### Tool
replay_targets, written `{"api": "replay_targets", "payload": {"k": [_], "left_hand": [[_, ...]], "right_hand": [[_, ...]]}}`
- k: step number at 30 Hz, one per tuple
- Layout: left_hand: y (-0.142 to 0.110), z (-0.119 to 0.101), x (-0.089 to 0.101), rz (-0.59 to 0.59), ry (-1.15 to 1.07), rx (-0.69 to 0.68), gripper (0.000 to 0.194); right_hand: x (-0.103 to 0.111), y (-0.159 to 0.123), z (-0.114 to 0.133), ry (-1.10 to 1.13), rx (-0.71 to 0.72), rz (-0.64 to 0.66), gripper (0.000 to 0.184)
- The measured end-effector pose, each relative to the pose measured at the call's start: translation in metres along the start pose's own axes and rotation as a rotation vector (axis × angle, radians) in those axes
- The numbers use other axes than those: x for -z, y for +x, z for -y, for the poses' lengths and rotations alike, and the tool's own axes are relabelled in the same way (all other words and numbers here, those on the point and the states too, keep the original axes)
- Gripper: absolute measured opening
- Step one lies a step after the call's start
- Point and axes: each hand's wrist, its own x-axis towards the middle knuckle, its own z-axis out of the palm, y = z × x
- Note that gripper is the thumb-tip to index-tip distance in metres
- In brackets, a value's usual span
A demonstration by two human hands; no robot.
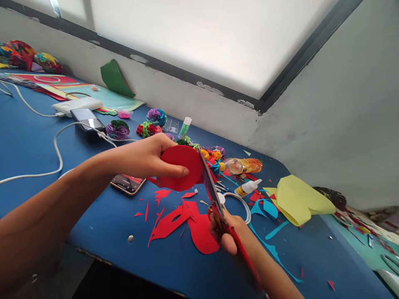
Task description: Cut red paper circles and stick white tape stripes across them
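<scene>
My left hand (156,155) pinches a round piece of red paper (179,178), thumb on top and fingers behind it. In my right hand (230,232) is a pair of scissors (212,189) with red handles, its blades pointing up and away along the paper's right edge. Whether the blades touch the paper I cannot tell. Below both hands, red paper scraps (171,222) and a rounded red piece (203,236) lie on the blue table (149,265). Partly under my left wrist lies a phone (127,185).
Right of the scissors are a white glue bottle (247,188), an orange-labelled bottle (246,165), blue paper strips (274,251) and yellow paper (299,201). Behind stand a glue stick (185,128) and paper flowers (156,117). A white cable (57,153) crosses the left side near another phone (88,120).
</scene>
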Motion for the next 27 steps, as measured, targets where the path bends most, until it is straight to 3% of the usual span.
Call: {"api": "replay_targets", "payload": {"k": [12, 16, 22, 24, 27], "left_hand": [[-0.004, 0.001, 0.015, 0.083, 0.005, 0.122, 0.013], [-0.002, 0.003, 0.016, 0.121, -0.017, 0.107, 0.016], [0.002, 0.004, 0.01, 0.205, 0.014, 0.14, 0.02], [0.002, 0.004, 0.008, 0.22, 0.012, 0.14, 0.019], [0.002, 0.003, 0.008, 0.216, 0.011, 0.136, 0.018]], "right_hand": [[0.004, 0.002, -0.002, -0.161, 0.085, -0.009, 0.014], [0.002, 0.003, 0.001, -0.078, 0.031, 0.03, 0.02], [0.001, 0.002, -0.002, -0.096, 0.01, -0.002, 0.055], [0.001, 0.001, -0.003, -0.121, 0.036, -0.018, 0.055], [0.001, 0.001, -0.002, -0.083, 0.043, -0.008, 0.038]]}}
